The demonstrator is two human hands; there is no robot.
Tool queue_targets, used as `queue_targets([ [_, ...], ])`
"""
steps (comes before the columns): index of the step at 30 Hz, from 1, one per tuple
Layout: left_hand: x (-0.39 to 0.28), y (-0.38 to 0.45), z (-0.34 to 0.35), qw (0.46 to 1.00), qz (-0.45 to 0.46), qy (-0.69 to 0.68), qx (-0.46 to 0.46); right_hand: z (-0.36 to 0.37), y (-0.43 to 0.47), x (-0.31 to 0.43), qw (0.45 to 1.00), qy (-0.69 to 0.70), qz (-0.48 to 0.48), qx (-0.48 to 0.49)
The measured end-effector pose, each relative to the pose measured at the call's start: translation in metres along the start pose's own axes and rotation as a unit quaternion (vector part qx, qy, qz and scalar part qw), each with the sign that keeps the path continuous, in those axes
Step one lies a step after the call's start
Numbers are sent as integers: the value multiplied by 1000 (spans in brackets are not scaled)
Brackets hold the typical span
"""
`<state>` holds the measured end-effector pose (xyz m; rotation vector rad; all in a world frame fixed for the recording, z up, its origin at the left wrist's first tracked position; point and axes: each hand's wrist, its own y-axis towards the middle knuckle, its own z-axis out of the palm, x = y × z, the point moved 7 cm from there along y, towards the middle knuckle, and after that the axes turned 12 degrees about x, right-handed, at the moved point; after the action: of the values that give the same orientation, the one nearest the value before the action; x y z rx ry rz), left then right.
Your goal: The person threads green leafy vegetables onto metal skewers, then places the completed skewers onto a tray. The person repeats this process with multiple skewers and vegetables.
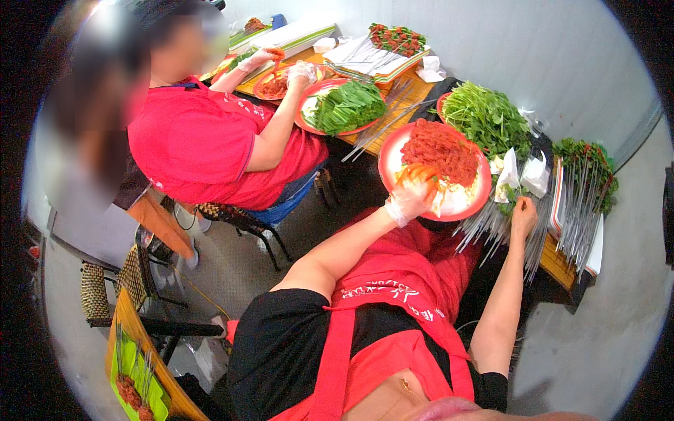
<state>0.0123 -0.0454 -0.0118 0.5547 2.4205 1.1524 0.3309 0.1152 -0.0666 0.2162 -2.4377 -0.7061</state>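
My left hand (415, 196), in a clear plastic glove smeared orange-red, reaches over the near rim of a red-rimmed plate (388, 167). Its fingers are at the edge of a heap of red marinated meat strips (439, 152); whether they grip a piece is hidden. My bare right hand (524, 214) has its fingers pinched together above a bundle of metal skewers (487, 226). A thin skewer seems to run up from its fingertips toward crumpled white tissues (535, 176) and some green leaves. Behind the meat plate lies a pile of cilantro (484, 116).
Finished leafy skewers (584, 173) lie on a tray at the right table end. To the left, a co-worker (210, 137) in red sits by a plate of cut greens (347, 108). Loose skewers (382, 126) jut over the table edge. Meat-and-green skewers (397, 39) rest farther back.
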Motion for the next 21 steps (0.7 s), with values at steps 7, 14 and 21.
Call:
queue_targets([
  [7, -2, -1, 5, 1000, -7, -4, 18, -3, 0, -11, 997, 57, 47, 38],
  [14, 12, -12, 20, 999, -19, 21, 41, -16, -5, 1, 993, 95, 71, 21],
  [21, 8, -8, 10, 997, -15, 46, 57, -40, -7, 37, 998, 47, 8, -34],
])
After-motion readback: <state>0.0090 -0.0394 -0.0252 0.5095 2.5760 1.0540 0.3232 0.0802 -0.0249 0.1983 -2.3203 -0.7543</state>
